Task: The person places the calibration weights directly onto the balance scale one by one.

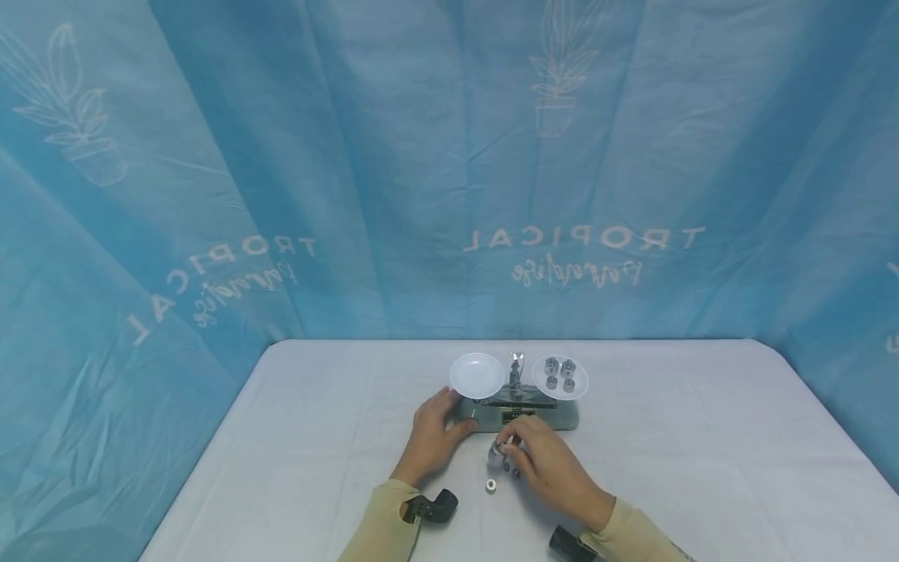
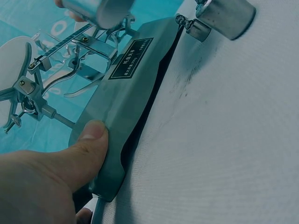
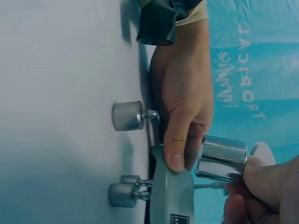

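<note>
A grey-green balance scale [image 1: 562, 418] stands on the table with two white pans. My left hand [image 1: 434, 433] holds the left end of its base, the thumb [image 2: 96, 133] lying on the front face; its other fingers are mostly hidden behind. In front of the scale, my right hand [image 1: 548, 468] pinches a shiny metal weight [image 3: 222, 158] by its top end, clear of the table. Below that hand stand smaller knobbed weights, one [image 1: 491, 485] nearer me and two close together, one of them a larger weight [image 3: 122, 195] in the right wrist view.
The right pan [image 1: 539, 384] carries several metal weights [image 1: 559, 373]; the left pan [image 1: 477, 375] bears nothing visible. A white cloth covers the table [image 1: 337, 437]. Blue printed curtains [image 1: 421, 156] hang behind and at the sides.
</note>
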Demonstrator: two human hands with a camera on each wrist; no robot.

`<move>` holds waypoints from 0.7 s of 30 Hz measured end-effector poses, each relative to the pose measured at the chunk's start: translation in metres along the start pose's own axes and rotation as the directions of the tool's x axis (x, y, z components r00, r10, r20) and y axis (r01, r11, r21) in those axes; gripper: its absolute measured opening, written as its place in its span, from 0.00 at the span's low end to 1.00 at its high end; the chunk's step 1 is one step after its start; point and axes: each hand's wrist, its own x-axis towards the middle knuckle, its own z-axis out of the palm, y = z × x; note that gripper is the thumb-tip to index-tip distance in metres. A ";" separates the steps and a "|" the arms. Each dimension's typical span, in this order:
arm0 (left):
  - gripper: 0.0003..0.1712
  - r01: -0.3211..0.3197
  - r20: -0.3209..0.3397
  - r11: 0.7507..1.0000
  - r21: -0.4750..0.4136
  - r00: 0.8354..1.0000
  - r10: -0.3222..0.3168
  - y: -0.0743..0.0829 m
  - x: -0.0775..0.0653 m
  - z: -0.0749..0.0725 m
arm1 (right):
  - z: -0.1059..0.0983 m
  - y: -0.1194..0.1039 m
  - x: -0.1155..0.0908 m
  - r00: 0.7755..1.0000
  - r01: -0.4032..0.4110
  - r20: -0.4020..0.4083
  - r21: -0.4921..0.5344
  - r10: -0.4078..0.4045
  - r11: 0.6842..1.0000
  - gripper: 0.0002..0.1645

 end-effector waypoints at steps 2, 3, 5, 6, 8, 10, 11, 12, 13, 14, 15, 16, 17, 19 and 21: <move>0.35 0.002 -0.002 1.000 0.000 1.000 -0.002 0.000 0.000 0.000 | -0.001 -0.002 0.002 1.000 0.001 -0.008 -0.006 -0.001 1.000 0.04; 0.35 0.002 -0.003 1.000 0.002 1.000 -0.002 0.000 0.000 0.000 | -0.002 -0.003 0.002 1.000 0.000 -0.014 -0.010 -0.001 1.000 0.04; 0.35 -0.002 -0.003 1.000 0.004 1.000 0.002 0.000 -0.001 0.000 | -0.003 -0.004 0.004 1.000 0.004 -0.024 -0.018 -0.004 1.000 0.04; 0.36 -0.001 -0.001 1.000 0.005 1.000 0.001 0.000 -0.001 0.000 | -0.003 -0.005 0.004 1.000 0.004 -0.030 -0.023 -0.004 1.000 0.05; 0.36 -0.005 0.001 1.000 0.005 1.000 0.005 0.000 -0.001 0.001 | -0.005 -0.006 0.005 0.999 0.007 -0.043 -0.033 -0.008 0.999 0.06; 0.35 -0.006 0.002 1.000 0.005 1.000 0.006 0.000 -0.001 0.001 | -0.006 -0.007 0.007 0.998 0.012 -0.057 -0.040 -0.014 0.999 0.07; 0.35 -0.002 0.004 1.000 0.005 1.000 0.002 0.000 -0.001 0.001 | -0.007 -0.007 0.008 0.998 0.016 -0.066 -0.040 -0.019 0.999 0.07; 0.35 -0.005 0.002 1.000 0.008 1.000 0.005 0.000 -0.001 0.001 | -0.008 -0.007 0.009 0.997 0.023 -0.074 -0.043 -0.026 0.999 0.08; 0.36 -0.004 0.003 1.000 0.009 1.000 0.004 0.001 -0.001 0.001 | -0.009 -0.007 0.010 0.996 0.031 -0.084 -0.048 -0.035 0.998 0.08; 0.36 -0.002 0.004 1.000 0.011 1.000 0.001 0.001 -0.001 0.001 | -0.010 -0.008 0.011 0.995 0.037 -0.093 -0.049 -0.042 0.998 0.09; 0.36 0.004 0.008 1.000 0.012 1.000 -0.004 0.001 -0.001 0.001 | -0.012 -0.008 0.012 0.993 0.047 -0.103 -0.053 -0.052 0.997 0.09; 0.36 0.004 0.009 1.000 0.014 1.000 -0.004 0.001 -0.001 0.000 | -0.013 -0.009 0.014 0.992 0.055 -0.111 -0.053 -0.060 0.997 0.09; 0.36 0.007 0.010 1.000 0.016 1.000 -0.008 0.001 -0.001 0.000 | -0.015 -0.010 0.015 0.991 0.058 -0.116 -0.054 -0.064 0.997 0.09; 0.36 0.018 0.013 1.000 0.013 1.000 -0.018 0.001 -0.001 0.000 | -0.018 -0.012 0.018 0.990 0.061 -0.122 -0.054 -0.067 0.997 0.09; 0.36 0.021 0.013 1.000 0.013 1.000 -0.021 0.001 -0.001 0.000 | -0.020 -0.014 0.021 0.990 0.057 -0.122 -0.053 -0.063 0.997 0.08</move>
